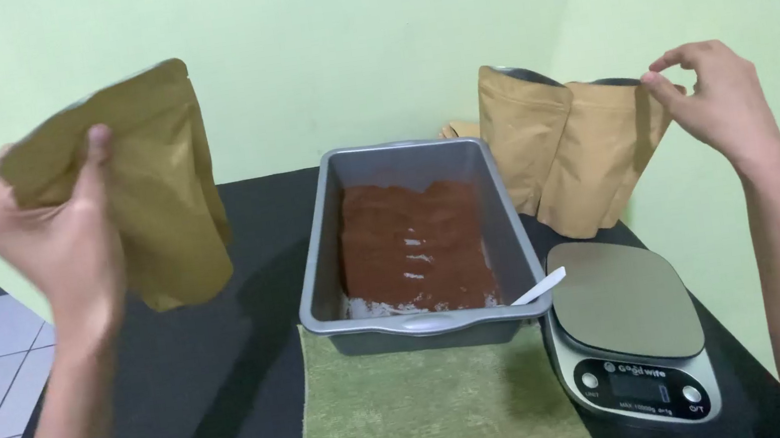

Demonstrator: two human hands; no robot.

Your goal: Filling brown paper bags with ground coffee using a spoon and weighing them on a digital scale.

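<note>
**Two hands on brown pouches above a tray of powder**

Green cloth point(436, 414) lay closest to the viewer, spread on the black table point(202, 394), and the near edge of the grey tray point(315, 259) stood on it.

The left hand point(62, 242) was raised at the left side, above the table edge. Its fingers were closed around the upper part of a brown paper pouch point(159, 179), with the thumb pressed on the front face. This pouch hung in the air, a little tilted, and touched nothing else.

The right hand point(711, 101) was up at the right side. Its thumb and first finger pinched the top corner of a second brown pouch point(603, 161), while the other fingers were curled and loose. This second pouch stood on the far right part of the table, leaning against a third pouch point(525, 136) of the same kind just beside it.

Between both hands stood the grey tray, which held reddish-brown powder point(414, 246) with some white grains at the near end. A white spoon handle point(542, 286) stuck out over the tray's near right corner. Just to the right of the tray was a digital kitchen scale point(630, 328) with a grey plate on top. A pale green wall point(337, 45) rose behind the table.
</note>
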